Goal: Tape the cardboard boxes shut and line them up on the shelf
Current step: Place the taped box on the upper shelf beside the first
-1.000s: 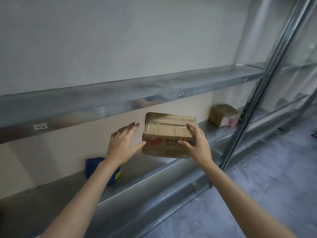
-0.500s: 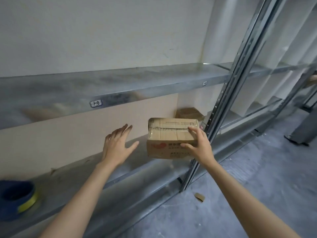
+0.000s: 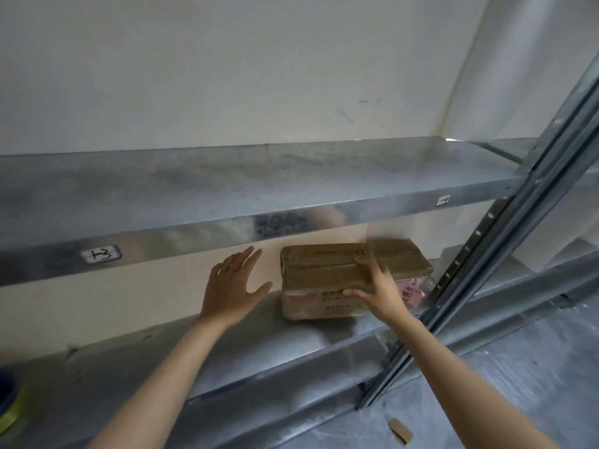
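Note:
A taped brown cardboard box (image 3: 319, 280) with red print on its front rests on the lower metal shelf (image 3: 227, 358). My right hand (image 3: 377, 288) grips its right front corner, fingers over the top and thumb on the front. My left hand (image 3: 233, 288) hovers open just left of the box, palm toward it, not touching. A second cardboard box (image 3: 400, 257) with a pink label sits directly behind and to the right, against the first one.
An upper metal shelf (image 3: 259, 202) with small number tags hangs close above the boxes. A steel upright post (image 3: 486, 254) stands right of them. A blue and yellow tape roll (image 3: 8, 403) lies at the shelf's far left. A cardboard scrap (image 3: 400, 431) lies on the grey floor.
The box held in my right hand has gone from in front of the shelf down onto the lower shelf, beside the second box. My left hand stayed open beside it.

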